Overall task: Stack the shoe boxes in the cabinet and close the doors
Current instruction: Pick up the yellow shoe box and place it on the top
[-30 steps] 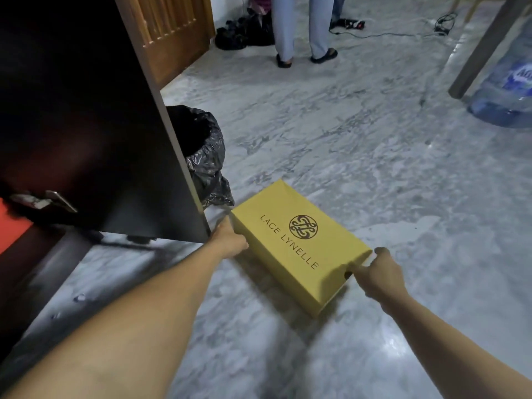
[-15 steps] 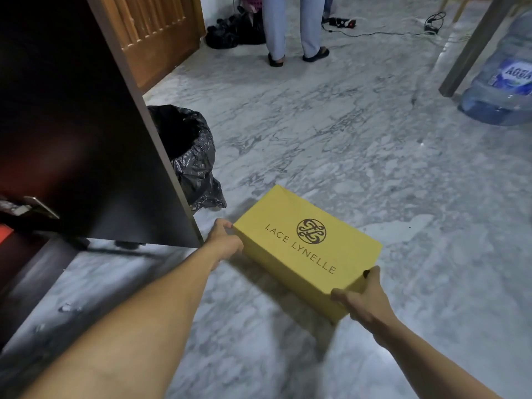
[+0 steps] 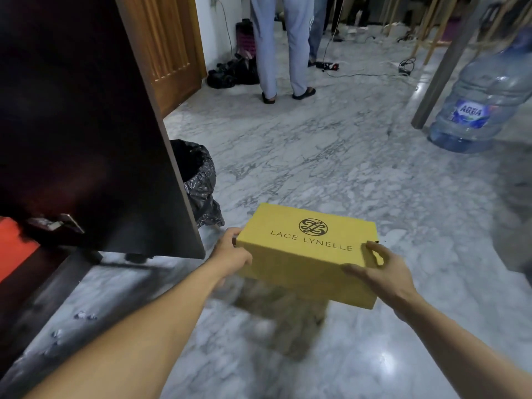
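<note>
A yellow shoe box [image 3: 309, 249] printed "LACE LYNELLE" hangs above the marble floor, with its shadow under it. My left hand [image 3: 231, 254] grips its left end. My right hand [image 3: 380, 272] grips its right end, thumb on the lid and fingers on the near side. The dark cabinet door [image 3: 86, 125] stands open at the left. Below it runs the cabinet's dark bottom edge [image 3: 34, 283], and an orange-red patch [image 3: 14, 246] shows inside.
A bin lined with a black bag [image 3: 198, 180] stands just behind the open door. A person's legs [image 3: 282, 44] stand at the back, near cables on the floor. A large water bottle [image 3: 483, 102] and a grey table leg [image 3: 443, 64] are at the right.
The yellow box has come up off the floor and turned square to me. My right hand shifted from its corner to a firm hold on its right end.
</note>
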`<state>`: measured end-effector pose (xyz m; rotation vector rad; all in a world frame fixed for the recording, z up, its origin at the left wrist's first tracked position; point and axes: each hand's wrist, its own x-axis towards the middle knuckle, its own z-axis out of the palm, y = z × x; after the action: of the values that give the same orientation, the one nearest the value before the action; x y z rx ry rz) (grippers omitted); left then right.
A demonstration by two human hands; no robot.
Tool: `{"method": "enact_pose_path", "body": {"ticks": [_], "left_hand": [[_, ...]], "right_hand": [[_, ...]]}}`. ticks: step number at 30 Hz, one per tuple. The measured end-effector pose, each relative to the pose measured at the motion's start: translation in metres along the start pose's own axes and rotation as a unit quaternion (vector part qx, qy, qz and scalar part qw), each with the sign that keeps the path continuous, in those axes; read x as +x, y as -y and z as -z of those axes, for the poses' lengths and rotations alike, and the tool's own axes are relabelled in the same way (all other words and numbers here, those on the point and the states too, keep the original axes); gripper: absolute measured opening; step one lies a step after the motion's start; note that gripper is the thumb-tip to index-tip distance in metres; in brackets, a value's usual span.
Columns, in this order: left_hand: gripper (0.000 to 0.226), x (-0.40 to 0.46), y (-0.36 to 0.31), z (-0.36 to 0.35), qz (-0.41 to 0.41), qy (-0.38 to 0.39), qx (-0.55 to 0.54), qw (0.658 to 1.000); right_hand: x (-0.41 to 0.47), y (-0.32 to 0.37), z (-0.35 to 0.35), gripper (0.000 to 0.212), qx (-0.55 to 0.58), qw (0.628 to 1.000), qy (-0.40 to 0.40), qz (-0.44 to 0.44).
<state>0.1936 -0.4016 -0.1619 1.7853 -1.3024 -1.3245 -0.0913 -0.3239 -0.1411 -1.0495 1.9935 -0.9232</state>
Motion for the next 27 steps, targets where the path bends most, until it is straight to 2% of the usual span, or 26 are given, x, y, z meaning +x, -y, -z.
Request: {"method": "enact_pose_path", "body": {"ticks": [3, 8, 14, 18, 23, 27], "left_hand": [[0.082, -0.030, -0.027, 0.013, -0.020, -0.021, 0.005, 1.000], [0.070, -0.085, -0.075, 0.046, -0.100, -0.093, 0.062, 0.989], [0.056, -0.154, -0.126, 0.090, -0.184, -0.125, 0.097, 0.970], [0.056, -0.201, -0.153, 0.124, -0.214, -0.149, 0.121, 0.958], [0.032, -0.256, -0.181, 0.175, -0.232, -0.188, 0.146, 0.943], [0.036, -0.296, -0.197, 0.214, -0.238, -0.240, 0.149, 0.929]], "right_hand": [[-0.018, 0.030, 0.021, 0.085, -0.018, 0.998, 0.002, 0.057], [-0.052, 0.084, 0.064, 0.076, -0.043, 0.989, -0.015, 0.138], [-0.102, 0.143, 0.104, 0.075, -0.054, 0.978, -0.012, 0.203], [-0.139, 0.183, 0.123, 0.076, -0.072, 0.963, -0.019, 0.260], [-0.180, 0.232, 0.132, 0.078, -0.058, 0.947, -0.009, 0.317], [-0.208, 0.266, 0.129, 0.079, -0.041, 0.934, 0.003, 0.354]]}}
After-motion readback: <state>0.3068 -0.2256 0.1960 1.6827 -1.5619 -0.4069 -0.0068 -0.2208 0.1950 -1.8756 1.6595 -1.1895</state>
